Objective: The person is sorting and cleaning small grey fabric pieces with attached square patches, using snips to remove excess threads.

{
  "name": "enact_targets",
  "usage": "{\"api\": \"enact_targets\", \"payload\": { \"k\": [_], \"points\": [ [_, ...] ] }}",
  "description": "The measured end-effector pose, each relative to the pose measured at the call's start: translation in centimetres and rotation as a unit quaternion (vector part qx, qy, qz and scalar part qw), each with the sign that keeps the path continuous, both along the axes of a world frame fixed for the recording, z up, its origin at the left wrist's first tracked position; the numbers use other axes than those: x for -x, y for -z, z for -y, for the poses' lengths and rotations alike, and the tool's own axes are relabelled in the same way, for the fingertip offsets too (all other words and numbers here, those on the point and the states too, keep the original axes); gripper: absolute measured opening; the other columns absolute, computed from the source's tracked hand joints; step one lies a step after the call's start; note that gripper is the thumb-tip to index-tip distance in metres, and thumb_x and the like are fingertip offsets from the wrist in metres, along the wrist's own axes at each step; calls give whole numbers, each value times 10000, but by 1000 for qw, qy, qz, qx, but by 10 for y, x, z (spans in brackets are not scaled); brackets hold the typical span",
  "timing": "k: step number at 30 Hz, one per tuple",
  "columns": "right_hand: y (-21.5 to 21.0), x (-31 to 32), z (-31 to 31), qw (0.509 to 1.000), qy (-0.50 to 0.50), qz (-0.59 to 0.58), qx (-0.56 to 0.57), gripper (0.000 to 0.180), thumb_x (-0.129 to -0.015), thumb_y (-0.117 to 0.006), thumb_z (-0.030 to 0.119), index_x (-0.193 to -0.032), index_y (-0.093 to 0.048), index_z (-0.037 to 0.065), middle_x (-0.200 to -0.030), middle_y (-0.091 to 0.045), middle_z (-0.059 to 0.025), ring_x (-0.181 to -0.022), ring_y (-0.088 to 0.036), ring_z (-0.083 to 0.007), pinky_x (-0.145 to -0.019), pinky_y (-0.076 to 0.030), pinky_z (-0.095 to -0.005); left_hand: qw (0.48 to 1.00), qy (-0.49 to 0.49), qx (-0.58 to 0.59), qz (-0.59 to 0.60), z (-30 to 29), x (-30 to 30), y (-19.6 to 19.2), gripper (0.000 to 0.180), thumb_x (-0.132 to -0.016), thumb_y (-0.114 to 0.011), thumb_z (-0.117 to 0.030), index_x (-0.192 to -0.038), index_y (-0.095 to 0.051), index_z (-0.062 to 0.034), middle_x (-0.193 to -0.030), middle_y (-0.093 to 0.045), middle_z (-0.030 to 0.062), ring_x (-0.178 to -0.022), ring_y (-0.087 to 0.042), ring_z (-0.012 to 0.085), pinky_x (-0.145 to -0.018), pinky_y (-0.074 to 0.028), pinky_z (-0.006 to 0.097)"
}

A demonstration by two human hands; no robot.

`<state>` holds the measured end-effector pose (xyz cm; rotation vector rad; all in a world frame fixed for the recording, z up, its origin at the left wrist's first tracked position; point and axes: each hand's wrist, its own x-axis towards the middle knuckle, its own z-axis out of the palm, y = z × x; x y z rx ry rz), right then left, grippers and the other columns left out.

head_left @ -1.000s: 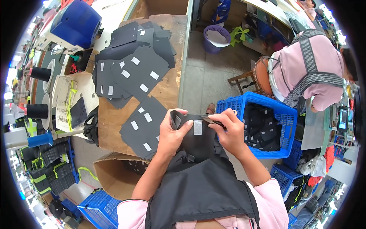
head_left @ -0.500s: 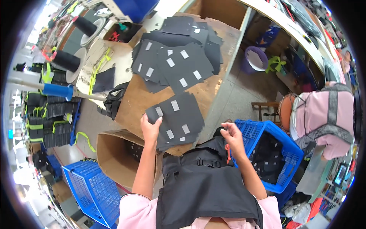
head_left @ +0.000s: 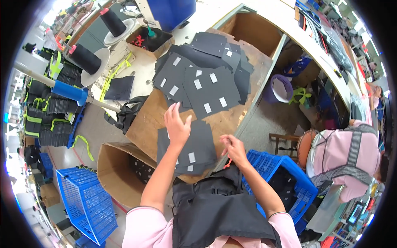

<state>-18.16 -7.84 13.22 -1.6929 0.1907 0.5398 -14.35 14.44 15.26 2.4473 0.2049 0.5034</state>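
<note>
Your left hand [head_left: 177,126] lies open, fingers spread, on a flat black fabric panel with small white labels [head_left: 194,149] at the near edge of the brown wooden desk [head_left: 144,118]. Your right hand [head_left: 233,148], fingers loosely curled and empty, hovers beside it above a blue plastic crate [head_left: 297,182].

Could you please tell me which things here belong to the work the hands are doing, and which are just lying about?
In the work:
left hand over the near stack of black fabric pieces
right hand, beside that stack
far pile of black pieces

Lying about:
thread cones
purple bucket
cardboard box
empty blue crate
</note>
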Motion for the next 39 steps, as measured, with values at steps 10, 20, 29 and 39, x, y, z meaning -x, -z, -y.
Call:
{"api": "enact_targets", "payload": {
  "k": [10,20,29,39],
  "points": [
    [9,-142,13,964,154,155,150,363,-847,-577,91,-1190,-495,7,-1163,-505,-146,-561,-619,-181,-600,-496,-306,973,60,-179,-131,33,-138,8,675,-576,-820,-253,-1138,-494,-71,-1025,-455,69,-1006,-435,254,-825,-380,395],
    [-105,-126,10,918,99,368,111,339,-804,-574,-20,-1138,-536,26,-1162,-532,-120,-658,-613,-200,-543,-501,-272,962,251,-104,5,31,-113,-54,316,-702,-671,-53,-965,-497,-72,-885,-518,74,-780,-554,264,-645,-448,360],
    [-169,-41,81,910,-117,359,172,162,-755,-662,127,-814,-575,3,-783,-563,-144,-721,-560,-327,-627,-442,-373,893,449,15,-11,77,-14,-165,958,-576,-792,-311,-1376,-308,-102,-1323,-392,132,-1252,-348,309,-985,-291,485],
    [-181,74,116,959,-139,248,20,136,-777,-651,43,-895,-606,-7,-767,-550,-85,-702,-552,-198,-625,-429,-301,567,372,616,-400,108,48,-91,875,-726,-730,-393,-1369,-311,26,-1333,-435,160,-1257,-394,260,-1040,-309,374]
  ]
}}
